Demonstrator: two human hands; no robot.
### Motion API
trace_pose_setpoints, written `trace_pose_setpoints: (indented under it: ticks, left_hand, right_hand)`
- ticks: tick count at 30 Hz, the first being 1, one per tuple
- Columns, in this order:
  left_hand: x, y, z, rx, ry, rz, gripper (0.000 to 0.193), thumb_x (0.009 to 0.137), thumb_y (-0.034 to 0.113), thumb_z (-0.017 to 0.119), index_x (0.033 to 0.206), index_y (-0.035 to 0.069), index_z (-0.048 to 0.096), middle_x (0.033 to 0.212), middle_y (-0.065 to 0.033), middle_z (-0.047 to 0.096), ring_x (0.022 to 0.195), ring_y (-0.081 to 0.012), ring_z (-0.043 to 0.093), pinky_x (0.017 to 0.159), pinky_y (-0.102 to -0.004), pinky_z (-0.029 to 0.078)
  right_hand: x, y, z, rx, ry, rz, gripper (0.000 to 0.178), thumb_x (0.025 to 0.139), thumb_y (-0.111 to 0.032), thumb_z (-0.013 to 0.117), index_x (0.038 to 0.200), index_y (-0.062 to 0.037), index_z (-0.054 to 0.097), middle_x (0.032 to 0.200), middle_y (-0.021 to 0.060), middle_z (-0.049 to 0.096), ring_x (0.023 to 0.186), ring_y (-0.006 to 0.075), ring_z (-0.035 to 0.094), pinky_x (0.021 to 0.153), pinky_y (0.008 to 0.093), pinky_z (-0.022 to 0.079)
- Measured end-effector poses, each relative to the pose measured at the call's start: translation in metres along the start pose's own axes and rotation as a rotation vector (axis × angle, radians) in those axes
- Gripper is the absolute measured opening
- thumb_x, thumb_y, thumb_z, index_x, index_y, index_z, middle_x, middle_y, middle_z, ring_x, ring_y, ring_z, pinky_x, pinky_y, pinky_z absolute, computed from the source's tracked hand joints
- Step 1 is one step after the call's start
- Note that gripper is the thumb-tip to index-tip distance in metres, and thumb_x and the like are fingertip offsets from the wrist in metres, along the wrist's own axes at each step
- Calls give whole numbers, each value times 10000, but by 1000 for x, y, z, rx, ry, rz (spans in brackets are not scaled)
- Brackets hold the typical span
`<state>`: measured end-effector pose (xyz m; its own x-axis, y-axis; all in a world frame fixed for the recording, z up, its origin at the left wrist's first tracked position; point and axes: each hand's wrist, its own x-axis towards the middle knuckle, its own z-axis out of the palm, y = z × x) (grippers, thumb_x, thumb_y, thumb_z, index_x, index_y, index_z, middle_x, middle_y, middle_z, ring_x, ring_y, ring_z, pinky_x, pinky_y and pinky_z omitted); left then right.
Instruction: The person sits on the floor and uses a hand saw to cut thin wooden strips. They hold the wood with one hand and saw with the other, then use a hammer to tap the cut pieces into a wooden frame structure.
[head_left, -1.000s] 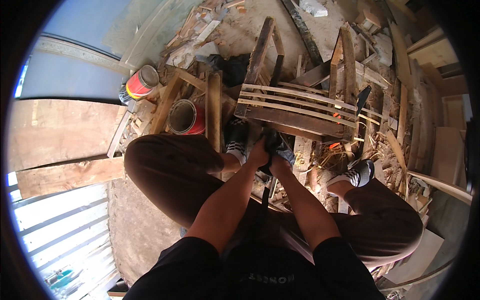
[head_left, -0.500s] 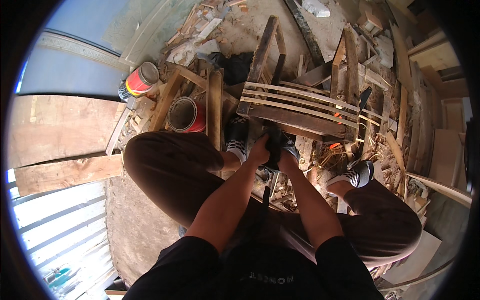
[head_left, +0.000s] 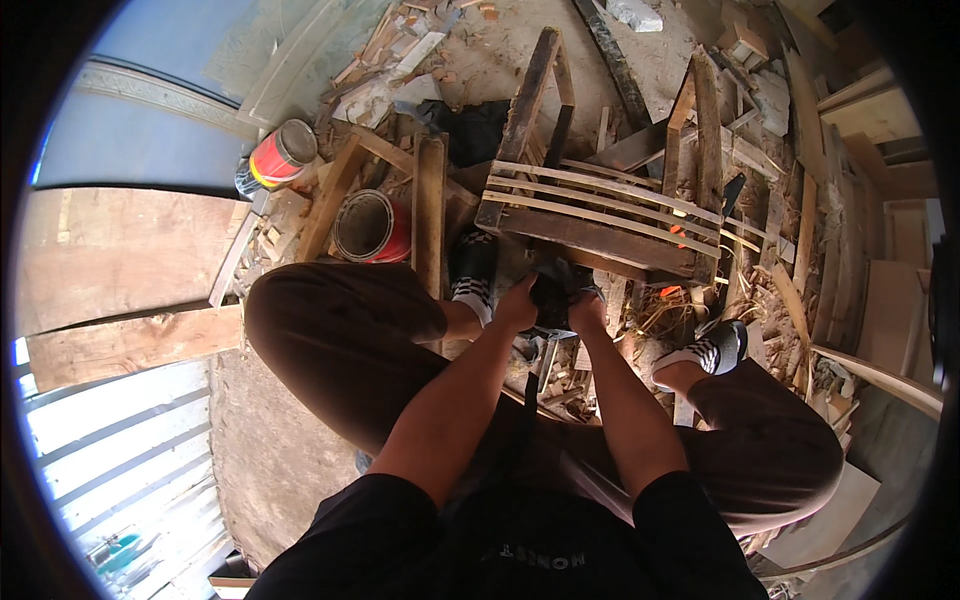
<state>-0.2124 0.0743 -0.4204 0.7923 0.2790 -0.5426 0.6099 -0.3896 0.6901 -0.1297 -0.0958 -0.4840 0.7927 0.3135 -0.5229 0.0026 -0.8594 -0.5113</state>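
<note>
And here we see the change: the right hand [head_left: 588,311] has slid outward from the left hand [head_left: 517,305], and more of the black bundle [head_left: 551,290] shows between them than a second ago. For the handling, we judge, that means it's now spread between two grips rather than bunched under close fists; whether it's cloth or plastic, we can't tell. The left hand has barely shifted, curled around the bundle's near left edge, while the right hand pinches its right side, though some fingers are hidden from us. Both forearms reach up and converge from the lower edge, elbows wide, wrists turned inward above the gap between the spread legs. We find the bundle low over the scrap-strewn ground, just to the near side of the dark wooden frame [head_left: 600,235] with its pale slats [head_left: 610,196]. Off to the left, a red can [head_left: 396,236] stands open just beside an upright-looking timber [head_left: 429,210], and a red-and-yellow can [head_left: 275,162] sits farther away. The left shoe [head_left: 473,262] is planted near the left hand.
</note>
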Motion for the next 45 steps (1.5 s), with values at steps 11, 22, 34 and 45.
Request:
trace_pose_setpoints:
  ticks: [11, 22, 34, 45]
  left_hand:
    - [7, -2, 6, 1, -33, -15, 763, 810, -36, 524, 1562, 14, 401, 1402, -309, 590, 1325, -460, 547, 1086, -491, 472]
    - [11, -15, 14, 25, 56, 35, 746, 819, 39, 556, 1551, 86, 418, 1243, -321, 667, 1188, -495, 616, 1008, -540, 503]
    - [14, -21, 15, 65, -9, -2, 753, 862, 0, 540, 1589, 63, 356, 1397, -288, 604, 1288, -452, 587, 1056, -496, 498]
    - [27, -36, 23, -130, 30, 72, 216, 918, 52, 654, 1040, 106, 825, 1003, -141, 792, 969, -310, 761, 851, -424, 594]
  right_hand:
    - [-11, 18, 22, -70, 36, -109, 372, 950, -231, 603, 1280, -74, 674, 1317, 226, 659, 1213, 400, 643, 1021, 498, 525]
    - [-11, 13, 22, -27, -18, -88, 388, 1018, -320, 511, 1315, -114, 652, 1352, 214, 636, 1257, 413, 601, 1042, 518, 498]
    - [-12, -10, -16, -104, -229, -143, 354, 1015, -430, 543, 1149, -173, 746, 1103, 213, 746, 1018, 426, 717, 871, 545, 572]
    - [-3, 6, -11, 147, -189, -173, 421, 1029, -502, 583, 1056, -123, 764, 914, 127, 768, 858, 327, 742, 759, 460, 565]
